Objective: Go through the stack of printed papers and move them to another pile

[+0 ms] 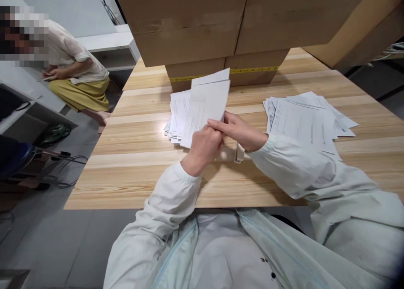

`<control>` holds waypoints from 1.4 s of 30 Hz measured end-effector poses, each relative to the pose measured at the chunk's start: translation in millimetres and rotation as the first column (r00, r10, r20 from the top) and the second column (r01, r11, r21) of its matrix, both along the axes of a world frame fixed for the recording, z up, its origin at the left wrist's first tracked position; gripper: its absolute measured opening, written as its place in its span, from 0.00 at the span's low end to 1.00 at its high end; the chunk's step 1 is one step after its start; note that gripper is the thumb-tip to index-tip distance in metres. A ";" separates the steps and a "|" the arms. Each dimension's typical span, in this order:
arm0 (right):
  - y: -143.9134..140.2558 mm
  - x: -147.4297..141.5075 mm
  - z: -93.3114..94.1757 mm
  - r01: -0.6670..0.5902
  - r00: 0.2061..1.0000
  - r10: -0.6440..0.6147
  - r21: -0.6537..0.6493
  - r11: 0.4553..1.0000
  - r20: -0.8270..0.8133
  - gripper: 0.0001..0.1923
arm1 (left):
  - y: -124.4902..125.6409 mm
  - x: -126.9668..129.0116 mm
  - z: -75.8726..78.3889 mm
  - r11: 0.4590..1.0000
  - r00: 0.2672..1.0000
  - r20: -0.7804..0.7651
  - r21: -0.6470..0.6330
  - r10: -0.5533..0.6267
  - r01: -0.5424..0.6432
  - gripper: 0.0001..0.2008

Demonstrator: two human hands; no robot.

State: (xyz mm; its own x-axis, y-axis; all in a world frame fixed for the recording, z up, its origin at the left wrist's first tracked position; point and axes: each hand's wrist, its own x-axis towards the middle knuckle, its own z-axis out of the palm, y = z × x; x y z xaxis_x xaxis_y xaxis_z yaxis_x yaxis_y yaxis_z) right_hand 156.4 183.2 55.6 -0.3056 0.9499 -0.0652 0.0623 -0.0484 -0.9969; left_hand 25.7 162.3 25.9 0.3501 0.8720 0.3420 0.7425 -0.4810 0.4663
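Note:
My left hand (203,148) and my right hand (241,131) both grip a folded white sheet of paper (206,102), held tilted up above the wooden table (132,163). The fingers pinch its lower right edge. Behind the sheet lies a pile of folded papers (176,114). A spread stack of flat printed sheets (307,118) lies to the right of my right hand. Under my wrists a small white object (238,152) rests on the table, partly hidden.
Large cardboard boxes (221,24) are stacked at the back of the table, and another box (356,28) stands at the back right. At the left a person (74,68) sits low beside white shelving. Cables (67,167) and a chair base lie on the floor at the left.

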 end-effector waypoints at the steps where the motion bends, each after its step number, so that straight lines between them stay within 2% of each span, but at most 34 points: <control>1: -9.1 3.3 -2.8 0.033 0.999 -0.033 -0.020 0.999 0.010 0.17 | -14.3 4.7 -1.0 0.997 0.997 -0.037 -0.003 -0.073 0.073 0.06; 2: -17.6 8.0 -6.7 0.059 0.998 -0.058 -0.053 0.997 0.021 0.17 | -28.6 7.1 -2.4 0.989 0.988 -0.049 0.016 -0.145 0.146 0.05; 4: -34.1 21.2 -15.4 0.091 0.995 -0.088 -0.100 0.991 0.036 0.20 | -55.0 3.8 -5.0 0.954 0.964 0.001 0.143 -0.268 0.265 0.05; 5: -42.8 28.8 -19.8 0.114 0.993 -0.111 -0.091 0.989 0.036 0.22 | -66.0 -1.6 -5.5 0.936 0.957 0.074 0.244 -0.279 0.254 0.10; 6: -52.2 36.1 -24.0 0.155 0.988 -0.153 -0.055 0.986 0.036 0.23 | -74.8 -9.0 -5.5 0.925 0.950 0.192 0.340 -0.246 0.171 0.15; 7: -62.3 42.6 -28.4 0.206 0.978 -0.206 0.000 0.979 0.038 0.23 | -81.4 -17.6 -5.0 0.915 0.925 0.344 0.404 -0.161 0.009 0.20; 8: -73.1 47.7 -33.0 0.267 0.962 -0.270 0.066 0.962 0.042 0.22 | -85.7 -26.3 -4.2 0.901 0.872 0.484 0.405 -0.069 -0.153 0.23; 9: -84.2 51.0 -38.2 0.325 0.942 -0.334 0.135 0.936 0.045 0.21 | -88.2 -34.3 -3.4 0.899 0.808 0.590 0.351 0.004 -0.261 0.25; 10: -95.3 52.6 -43.9 0.372 0.920 -0.388 0.201 0.906 0.045 0.20 | -89.5 -40.8 -2.7 0.912 0.747 0.662 0.269 0.060 -0.311 0.26; 11: -105.8 52.5 -50.2 0.406 0.902 -0.430 0.261 0.876 0.041 0.19 | -90.1 -45.3 -2.4 0.938 0.705 0.704 0.177 0.091 -0.298 0.27; 12: -115.3 51.2 -56.8 0.426 0.888 -0.459 0.311 0.850 0.040 0.17 | -90.6 -47.7 -2.6 0.968 0.681 0.725 0.086 0.102 -0.236 0.27; 14: -129.9 46.6 -69.7 0.431 0.875 -0.482 0.376 0.820 0.049 0.15 | -92.5 -46.5 -4.3 0.995 0.665 0.741 -0.053 0.094 -0.082 0.23; 16: -137.6 42.6 -80.0 0.402 0.883 -0.463 0.396 0.826 0.070 0.13 | -96.0 -40.8 -6.9 0.994 0.657 0.748 -0.110 0.088 -0.008 0.15; 18: -139.0 41.3 -86.6 0.365 0.899 -0.430 0.399 0.841 0.086 0.13 | -99.4 -34.7 -9.1 0.993 0.646 0.757 -0.115 0.101 -0.020 0.09; 20: -136.5 42.7 -90.4 0.331 0.913 -0.399 0.418 0.846 0.085 0.12 | -101.4 -30.7 -10.0 0.993 0.629 0.769 -0.114 0.116 -0.045 0.09; 25: -127.5 45.2 -95.0 0.361 0.923 -0.375 0.518 0.775 -0.083 0.12 | -101.7 -27.9 -8.8 0.995 0.598 0.797 -0.102 0.087 -0.009 0.14; 32: -127.5 43.2 -86.3 0.303 0.949 -0.297 0.583 0.754 -0.109 0.17 | -104.9 -24.6 -10.0 0.996 0.535 0.843 -0.086 0.060 0.024 0.10; 37: -125.8 39.8 -84.6 0.296 0.947 -0.312 0.598 0.745 -0.079 0.15 | -104.7 -26.5 -14.6 0.993 0.525 0.845 -0.119 0.105 -0.007 0.10; 40: -134.9 43.8 -72.2 0.316 0.919 -0.392 0.647 0.694 -0.027 0.10 | -112.6 -31.2 -8.6 0.989 0.549 0.825 -0.146 0.134 -0.023 0.10; 42: -148.0 53.6 -56.6 0.267 0.909 -0.414 0.702 0.660 0.043 0.08 | -123.3 -32.6 0.6 0.982 0.566 0.810 -0.188 0.153 0.005 0.09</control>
State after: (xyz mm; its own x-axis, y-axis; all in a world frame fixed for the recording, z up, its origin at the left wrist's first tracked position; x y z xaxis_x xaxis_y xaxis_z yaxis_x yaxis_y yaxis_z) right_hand 210.1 35.1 -0.9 -0.0033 0.7946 0.6072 0.3618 0.5670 -0.7400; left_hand -6.9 39.0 26.5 -0.0796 0.9477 0.3092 0.0334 -0.3075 0.9510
